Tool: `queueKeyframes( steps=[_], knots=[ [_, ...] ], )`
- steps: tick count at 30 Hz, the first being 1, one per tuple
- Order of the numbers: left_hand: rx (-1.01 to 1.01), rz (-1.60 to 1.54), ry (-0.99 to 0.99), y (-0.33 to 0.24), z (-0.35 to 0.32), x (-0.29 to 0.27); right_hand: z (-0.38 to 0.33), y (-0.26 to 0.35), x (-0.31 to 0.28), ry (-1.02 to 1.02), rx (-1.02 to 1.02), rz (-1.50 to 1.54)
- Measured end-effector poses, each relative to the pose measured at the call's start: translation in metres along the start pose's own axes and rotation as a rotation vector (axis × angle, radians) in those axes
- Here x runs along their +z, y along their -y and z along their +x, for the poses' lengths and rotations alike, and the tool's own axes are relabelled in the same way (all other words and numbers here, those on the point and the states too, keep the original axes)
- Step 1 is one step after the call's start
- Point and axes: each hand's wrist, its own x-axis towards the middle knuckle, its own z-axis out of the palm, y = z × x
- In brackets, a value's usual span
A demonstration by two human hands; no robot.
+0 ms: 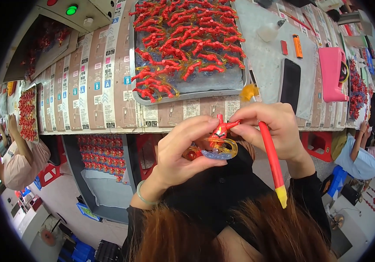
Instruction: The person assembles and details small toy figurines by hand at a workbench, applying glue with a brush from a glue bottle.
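My left hand (pixel 183 150) pinches a small red toy figure (pixel 220 129) that stands on a translucent blue and yellow base (pixel 220 150). My right hand (pixel 272 129) holds a red paintbrush (pixel 272 159) with a yellow end, and its fingertips touch the figure's outstretched arm. The brush's fuzzy yellow tip (pixel 248 91) points up toward the bench. Just beyond my hands lies a grey metal tray (pixel 235 83) packed with several identical red figures (pixel 183 39).
A black phone (pixel 290 83), an orange lighter (pixel 297 46), a small white bottle (pixel 269 30) and a pink case (pixel 332 72) lie on the bench to the right. More trays of red figures sit left and below. Other people work at both sides.
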Motion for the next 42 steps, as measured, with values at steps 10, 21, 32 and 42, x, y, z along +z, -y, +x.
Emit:
queueKeyframes(
  steps=[10, 21, 32, 42],
  knots=[
    [0.027, -0.016, 0.02, 0.002, -0.003, 0.0, -0.009, -0.006, 0.019, -0.179, -0.175, -0.086],
    [0.014, -0.019, 0.058, 0.002, -0.006, -0.002, -0.01, -0.007, 0.023, -0.196, -0.217, -0.103],
    [0.174, 0.03, 0.076, 0.0, -0.001, -0.004, -0.013, -0.005, 0.023, -0.232, -0.319, -0.122],
    [0.217, 0.114, 0.112, -0.011, 0.004, -0.01, -0.013, -0.001, 0.022, -0.215, -0.417, -0.142]
  ],
)
